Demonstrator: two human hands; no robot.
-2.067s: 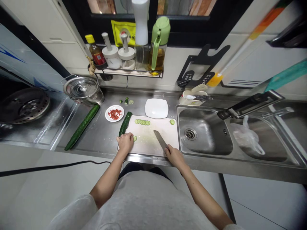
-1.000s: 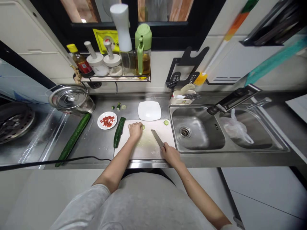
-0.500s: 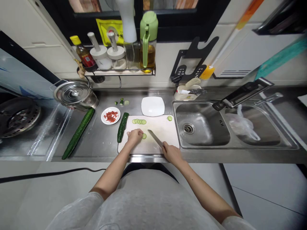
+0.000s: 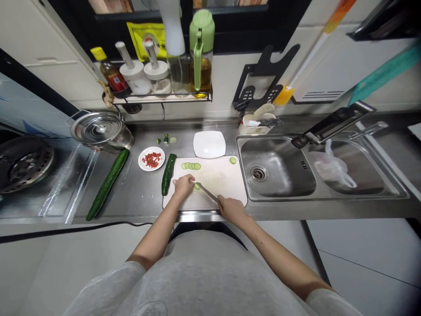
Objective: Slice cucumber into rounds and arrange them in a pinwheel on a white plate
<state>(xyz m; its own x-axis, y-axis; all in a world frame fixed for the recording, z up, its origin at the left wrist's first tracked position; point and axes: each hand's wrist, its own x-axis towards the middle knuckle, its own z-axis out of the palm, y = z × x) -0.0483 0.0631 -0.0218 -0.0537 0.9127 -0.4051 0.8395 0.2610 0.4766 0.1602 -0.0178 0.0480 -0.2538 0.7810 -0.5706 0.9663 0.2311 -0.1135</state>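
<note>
My left hand (image 4: 184,186) is over the left part of the white cutting board (image 4: 226,188), its fingers pinched together at the edge of a cucumber slice (image 4: 197,186). My right hand (image 4: 233,210) is closed round the handle of a knife (image 4: 209,193), whose tip lies at that same slice. Farther back on the board is a row of overlapping cucumber slices (image 4: 191,166). One more round piece (image 4: 233,160) sits in the far right corner. A cut length of cucumber (image 4: 169,174) rests along the board's left edge.
A whole cucumber (image 4: 108,184) lies on the counter at left. Beside it are a small plate (image 4: 141,165) of chopped red pieces and a white square plate (image 4: 209,144). A pot (image 4: 101,129) stands back left; the sink (image 4: 279,169) is right. Bottles fill a shelf (image 4: 164,98).
My right hand has moved the knife left, bringing its tip from clear board to the cucumber slice by my left fingers. The left hand has barely shifted.
</note>
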